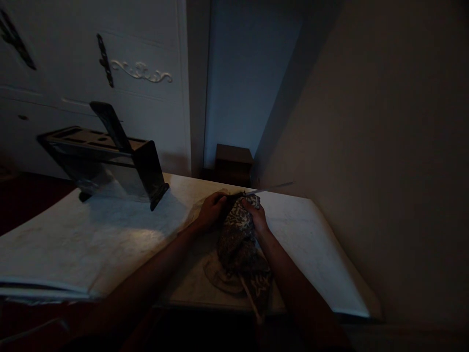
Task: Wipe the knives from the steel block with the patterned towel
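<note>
A knife (269, 188) lies across the far part of the white table (110, 234), its blade pointing right. My left hand (211, 209) is closed round the knife's dark handle. My right hand (257, 215) pinches a patterned cloth (238, 244) against the blade near the handle. The cloth hangs down between my forearms toward the table's near edge. The room is dim and fine detail is hard to see.
A dark knife block (106, 161) with one handle sticking up stands at the table's back left. A white cupboard door (139, 73) with ornament is behind it. A small brown box (232, 161) sits beyond the table. A wall (384, 146) runs along the right.
</note>
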The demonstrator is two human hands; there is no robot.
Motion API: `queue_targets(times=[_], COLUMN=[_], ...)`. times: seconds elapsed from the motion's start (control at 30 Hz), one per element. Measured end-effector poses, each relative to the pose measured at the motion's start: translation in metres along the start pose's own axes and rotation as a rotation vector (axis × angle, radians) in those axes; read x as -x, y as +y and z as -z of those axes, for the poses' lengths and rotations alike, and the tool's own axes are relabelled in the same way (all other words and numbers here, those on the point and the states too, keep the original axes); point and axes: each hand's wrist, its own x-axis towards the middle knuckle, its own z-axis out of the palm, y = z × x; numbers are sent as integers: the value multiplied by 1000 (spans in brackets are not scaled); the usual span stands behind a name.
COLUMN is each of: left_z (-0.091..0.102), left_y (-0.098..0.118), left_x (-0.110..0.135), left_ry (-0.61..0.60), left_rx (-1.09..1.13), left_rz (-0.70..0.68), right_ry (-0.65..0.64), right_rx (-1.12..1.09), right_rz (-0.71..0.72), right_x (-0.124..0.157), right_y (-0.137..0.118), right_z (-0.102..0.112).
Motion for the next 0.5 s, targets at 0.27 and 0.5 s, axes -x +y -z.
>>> queue_targets(times=[0.27,0.5], left_z=[11,28], left_y=[9,9], left_x=[-2,-10], left_ry=[81,178], left_rx=[330,385], left_rz=[51,-68], right_ry=[-47,-4], right_rx=[-72,-182], right_rz=[-10,-32], right_x=[-4,-16], right_y=[1,-3], right_z=[4,19])
